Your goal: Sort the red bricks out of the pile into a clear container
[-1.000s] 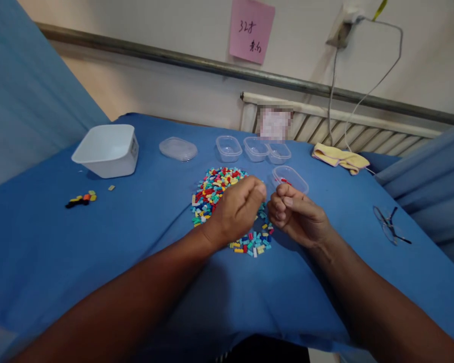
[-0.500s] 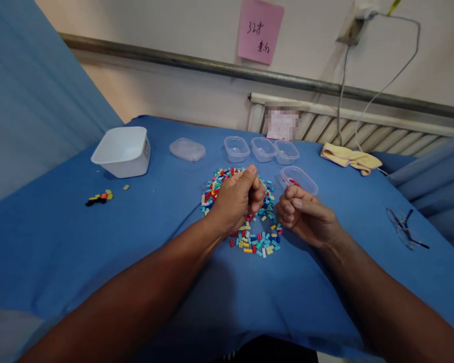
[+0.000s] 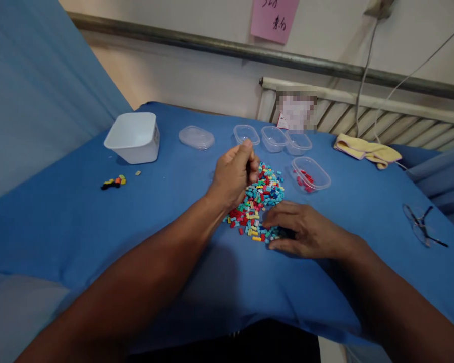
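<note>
Hands of one person work over a blue table (image 3: 98,232). Left hand (image 3: 232,176) is curled into a loose fist above a pile of small coloured bricks (image 3: 263,199); anything inside it is hidden. Right hand (image 3: 302,233) lies flat, fingers released, on the pile's near edge, with a clear tub of red bricks (image 3: 310,174) just beyond

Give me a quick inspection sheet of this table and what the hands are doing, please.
Surface: table under a blue cloth.
Job's things: pile of small coloured bricks; clear tub holding red bricks; three clear tubs that look empty.
Clutter: white bin, flat lid, few stray bricks, yellow cloth, glasses.
Hands: left hand closed in a fist above the pile; right hand flat on the pile's near edge.
Cables: white cable down the wall.
Surroundings: radiator, pink note, blue curtain.
</note>
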{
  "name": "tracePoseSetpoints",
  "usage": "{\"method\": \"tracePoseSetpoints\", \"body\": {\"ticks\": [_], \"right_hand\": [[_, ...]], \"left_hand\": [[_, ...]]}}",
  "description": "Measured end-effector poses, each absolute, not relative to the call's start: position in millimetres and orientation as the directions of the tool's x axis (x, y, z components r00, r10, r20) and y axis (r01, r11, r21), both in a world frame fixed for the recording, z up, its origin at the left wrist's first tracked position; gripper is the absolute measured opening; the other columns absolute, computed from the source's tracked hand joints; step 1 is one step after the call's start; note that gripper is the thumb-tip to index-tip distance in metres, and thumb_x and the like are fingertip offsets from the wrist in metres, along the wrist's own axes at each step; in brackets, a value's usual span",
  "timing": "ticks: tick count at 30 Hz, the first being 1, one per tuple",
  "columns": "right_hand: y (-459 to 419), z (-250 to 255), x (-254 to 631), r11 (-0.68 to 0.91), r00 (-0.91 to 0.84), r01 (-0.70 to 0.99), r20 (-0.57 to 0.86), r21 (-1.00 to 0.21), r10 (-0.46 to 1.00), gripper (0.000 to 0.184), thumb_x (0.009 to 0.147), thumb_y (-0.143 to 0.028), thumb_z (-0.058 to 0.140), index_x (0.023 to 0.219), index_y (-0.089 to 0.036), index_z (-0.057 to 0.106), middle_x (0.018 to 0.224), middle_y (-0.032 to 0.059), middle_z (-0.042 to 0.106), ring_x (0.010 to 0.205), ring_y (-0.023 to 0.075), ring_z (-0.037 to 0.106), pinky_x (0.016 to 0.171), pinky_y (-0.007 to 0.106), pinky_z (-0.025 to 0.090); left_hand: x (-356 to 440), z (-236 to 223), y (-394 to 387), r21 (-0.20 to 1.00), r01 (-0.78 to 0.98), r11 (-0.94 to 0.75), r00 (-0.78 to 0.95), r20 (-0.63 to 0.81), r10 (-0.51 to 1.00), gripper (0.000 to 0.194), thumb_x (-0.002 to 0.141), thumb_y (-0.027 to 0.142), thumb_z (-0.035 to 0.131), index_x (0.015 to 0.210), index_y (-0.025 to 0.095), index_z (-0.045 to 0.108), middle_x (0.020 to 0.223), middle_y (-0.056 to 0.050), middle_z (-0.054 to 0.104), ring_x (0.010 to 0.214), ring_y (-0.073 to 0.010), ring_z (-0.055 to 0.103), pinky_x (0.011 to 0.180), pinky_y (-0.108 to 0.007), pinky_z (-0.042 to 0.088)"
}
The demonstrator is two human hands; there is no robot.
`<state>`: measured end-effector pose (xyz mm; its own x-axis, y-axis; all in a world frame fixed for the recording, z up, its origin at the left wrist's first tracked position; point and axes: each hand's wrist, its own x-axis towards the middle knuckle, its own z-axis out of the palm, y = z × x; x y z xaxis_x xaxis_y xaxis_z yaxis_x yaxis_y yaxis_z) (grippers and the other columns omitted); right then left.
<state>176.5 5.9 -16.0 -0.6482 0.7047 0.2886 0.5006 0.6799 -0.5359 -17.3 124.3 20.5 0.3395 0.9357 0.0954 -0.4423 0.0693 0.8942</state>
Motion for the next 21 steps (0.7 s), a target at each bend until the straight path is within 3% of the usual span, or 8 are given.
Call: {"method": "tracePoseSetpoints", "body": {"ticks": [7,12,16,18,21], "right_hand": [[4,-19,165,0.744,-0.642,0.505,0.386,-0.438,0.663,0.02,0.112,-0.039,0.072,0.122,-0.021,0.073,0.115,0.0101,0.077,0.103,0.0235,0.072,0.09,0.039,0.058],[-3,-18,150,0.73,-0.666,0.596,0.302,-0.334,0.682,0.022,0.113,-0.042,0.068,0.116,-0.021,0.075,0.104,0.0099,0.076,0.093,0.0262,0.067,0.083,0.043,0.053],[-3,-23,147,0.698,-0.644,0.617,0.278,-0.363,0.713,0.019,0.115,-0.038,0.063,0.114,-0.023,0.075,0.102,0.0102,0.076,0.093,0.0272,0.068,0.084,0.045,0.054],[-2,-26,147,0.704,-0.644,0.615,0.29,-0.354,0.708,0.019,0.116,-0.036,0.06,0.113,-0.024,0.075,0.102,0.0102,0.077,0.091,0.0271,0.068,0.082,0.046,0.055],[-2,-27,146,0.727,-0.647,0.601,0.333,-0.332,0.686,0.015,0.115,-0.03,0.06,0.113,-0.024,0.074,0.101,0.0098,0.077,0.09,0.027,0.069,0.081,0.046,0.055]], "left_hand": [[-33,17,162,0.922,-0.346,-0.173,0.03,0.195,0.98,0.076,0.105,0.081,0.063,0.068,0.02,0.037,0.059,0.0,0.045,0.045,-0.0081,0.042,0.044,-0.024,0.03],[-42,-3,191,0.916,-0.322,-0.24,-0.154,0.2,0.968,0.079,0.101,0.085,0.064,0.063,0.021,0.039,0.057,0.0,0.045,0.043,-0.0092,0.042,0.041,-0.025,0.028],[-45,-9,195,0.914,-0.404,-0.038,-0.061,0.015,0.998,0.074,0.105,0.085,0.057,0.073,0.019,0.046,0.065,-0.001,0.05,0.046,-0.0101,0.047,0.04,-0.024,0.022],[-46,-10,196,0.882,-0.461,0.097,0.01,-0.104,0.995,0.073,0.11,0.084,0.043,0.079,0.018,0.053,0.069,-0.002,0.056,0.048,-0.0103,0.049,0.041,-0.024,0.024],[-47,-9,199,0.839,-0.521,0.154,0.039,-0.157,0.987,0.068,0.118,0.071,0.034,0.09,0.015,0.061,0.076,-0.003,0.061,0.051,-0.0094,0.052,0.044,-0.023,0.03]]}}
